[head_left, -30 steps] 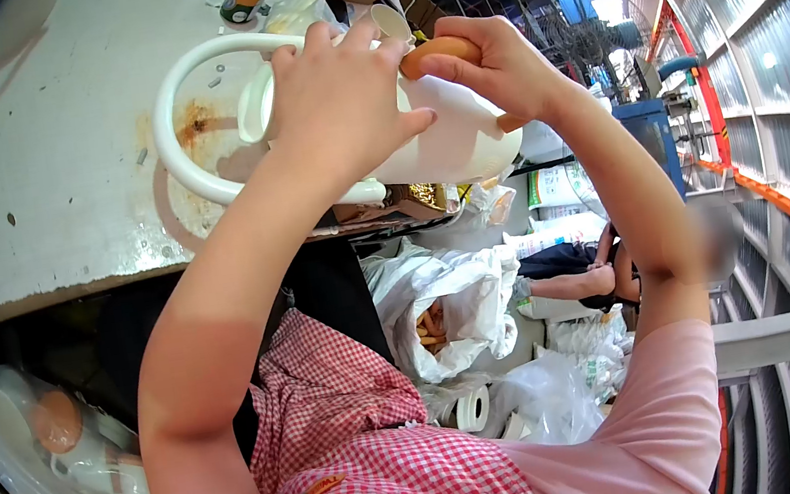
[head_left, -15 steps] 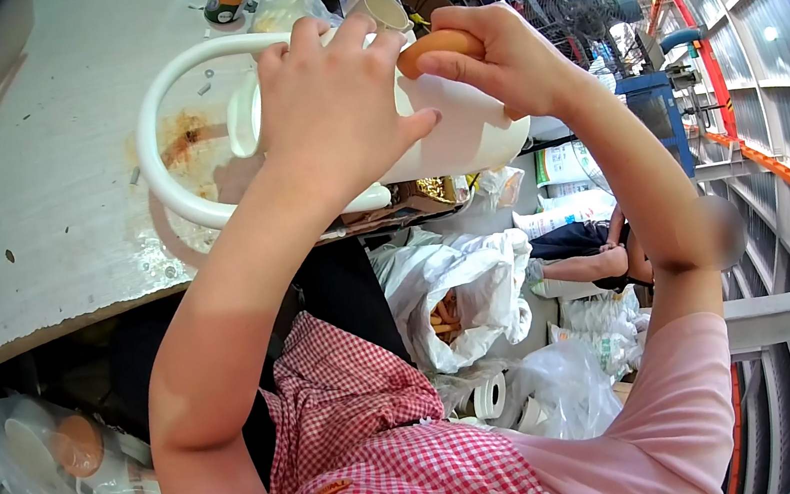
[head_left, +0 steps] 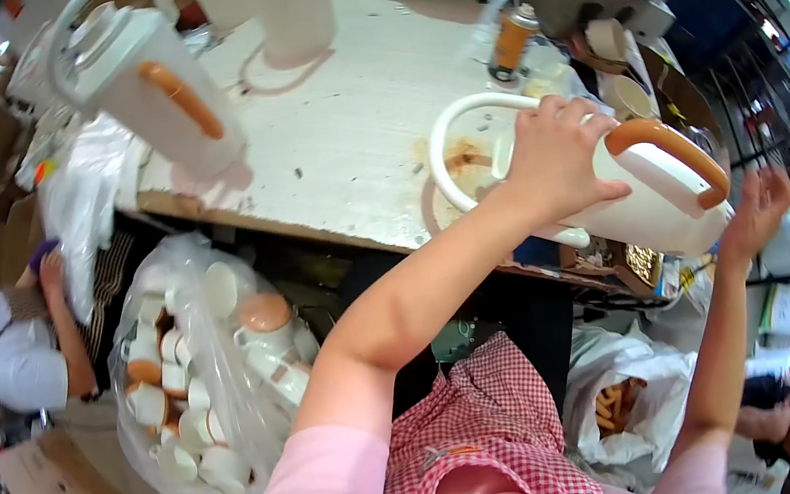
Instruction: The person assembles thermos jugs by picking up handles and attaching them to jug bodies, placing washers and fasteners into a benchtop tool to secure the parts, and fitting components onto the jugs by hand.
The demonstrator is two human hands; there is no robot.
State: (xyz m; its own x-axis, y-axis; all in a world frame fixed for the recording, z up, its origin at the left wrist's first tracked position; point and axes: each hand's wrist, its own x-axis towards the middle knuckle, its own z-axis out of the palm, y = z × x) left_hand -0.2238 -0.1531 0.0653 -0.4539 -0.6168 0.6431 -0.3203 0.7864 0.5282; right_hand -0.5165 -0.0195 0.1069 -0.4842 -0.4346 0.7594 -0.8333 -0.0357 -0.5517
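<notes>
A white plastic jug (head_left: 680, 225) lies tilted on its side at the right edge of the table. An orange-brown handle (head_left: 675, 152) runs along its upper side, and a big white loop (head_left: 441, 155) stands out from its top end. My left hand (head_left: 555, 152) is wrapped over the jug near that top end, with the thumb on its near side. Just past the jug's base, my right hand (head_left: 757, 211) is held up with fingers apart and nothing in it.
A similar jug (head_left: 162, 98) stands at the table's left, with white containers (head_left: 291, 9) behind. A spray can (head_left: 513, 43) is at the back. A clear bag (head_left: 225, 473) of white-and-orange parts and a white sack (head_left: 637, 354) of orange handles sit below. A person (head_left: 19, 340) sits at left.
My right hand has let go of the orange-brown handle, which now sits along the jug, and has moved off towards the base. My left hand keeps its hold. The view has swung left.
</notes>
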